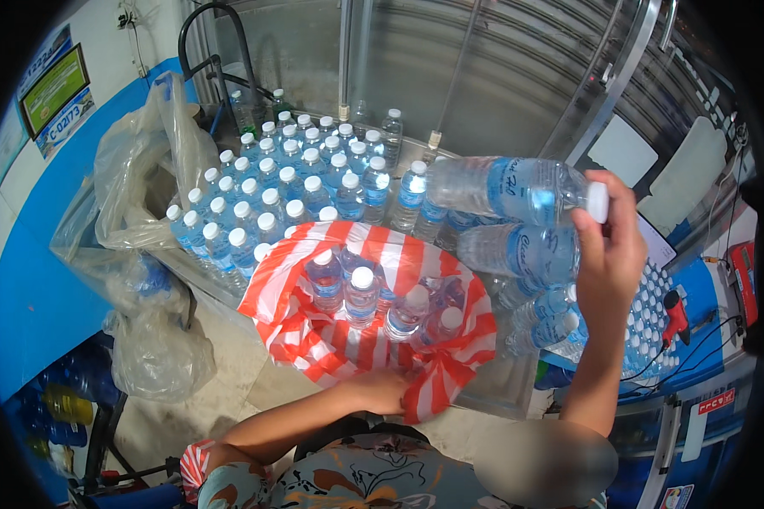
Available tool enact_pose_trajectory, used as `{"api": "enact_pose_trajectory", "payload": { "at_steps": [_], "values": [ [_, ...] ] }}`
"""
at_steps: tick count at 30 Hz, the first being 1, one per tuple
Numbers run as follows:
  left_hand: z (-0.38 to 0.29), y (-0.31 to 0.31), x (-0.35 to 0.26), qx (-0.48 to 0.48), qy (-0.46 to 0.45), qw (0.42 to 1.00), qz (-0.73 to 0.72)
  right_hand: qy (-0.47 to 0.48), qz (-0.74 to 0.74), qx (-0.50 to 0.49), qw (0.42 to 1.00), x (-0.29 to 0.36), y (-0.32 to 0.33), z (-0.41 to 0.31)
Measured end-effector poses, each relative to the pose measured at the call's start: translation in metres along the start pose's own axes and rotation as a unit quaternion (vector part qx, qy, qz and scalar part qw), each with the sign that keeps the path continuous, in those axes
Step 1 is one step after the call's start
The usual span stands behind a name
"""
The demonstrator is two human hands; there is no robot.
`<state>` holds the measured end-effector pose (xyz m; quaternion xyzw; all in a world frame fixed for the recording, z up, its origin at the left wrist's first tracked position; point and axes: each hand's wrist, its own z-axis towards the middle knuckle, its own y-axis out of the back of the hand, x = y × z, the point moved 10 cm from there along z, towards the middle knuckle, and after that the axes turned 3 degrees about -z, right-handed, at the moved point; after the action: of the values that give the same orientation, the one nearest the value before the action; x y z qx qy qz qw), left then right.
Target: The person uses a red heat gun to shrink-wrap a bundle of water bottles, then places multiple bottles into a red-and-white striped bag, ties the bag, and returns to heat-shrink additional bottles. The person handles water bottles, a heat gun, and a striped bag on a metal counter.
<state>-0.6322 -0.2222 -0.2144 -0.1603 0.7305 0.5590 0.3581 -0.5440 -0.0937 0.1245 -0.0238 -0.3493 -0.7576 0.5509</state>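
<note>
A red-and-white striped plastic bag (445, 388) sits with its mouth spread, several capped water bottles (361, 298) upright or leaning inside. My left hand (382, 389) grips its gathered near edge; the fingertips are hidden in the plastic. To the right, my right hand (614, 245) pinches the white cap of a clear, blue-labelled water bottle (503, 189), held roughly level with its base pointing left. Just below that one, another labelled bottle (519, 251) lies sideways, its neck hidden behind my hand; whether I hold it too, I cannot tell.
Many small white-capped bottles (267, 167) stand packed on a metal table (506, 388). More bottles (551, 302) lie stacked at its right. Clear plastic bags (159, 356) hang at the left. A red heat gun (676, 321) with a cord is at the far right, near other bottles.
</note>
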Motion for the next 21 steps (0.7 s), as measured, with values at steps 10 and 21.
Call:
{"api": "enact_pose_trajectory", "payload": {
  "at_steps": [10,21],
  "values": [
    [0.004,-0.045,-0.021,0.166,0.073,0.983,0.004,0.101,0.029,0.401,0.910,0.012,-0.150,-0.124],
    [0.029,-0.016,0.040,-0.005,0.009,0.996,0.086,0.152,-0.259,0.251,0.920,-0.072,-0.101,-0.124]
  ]
}}
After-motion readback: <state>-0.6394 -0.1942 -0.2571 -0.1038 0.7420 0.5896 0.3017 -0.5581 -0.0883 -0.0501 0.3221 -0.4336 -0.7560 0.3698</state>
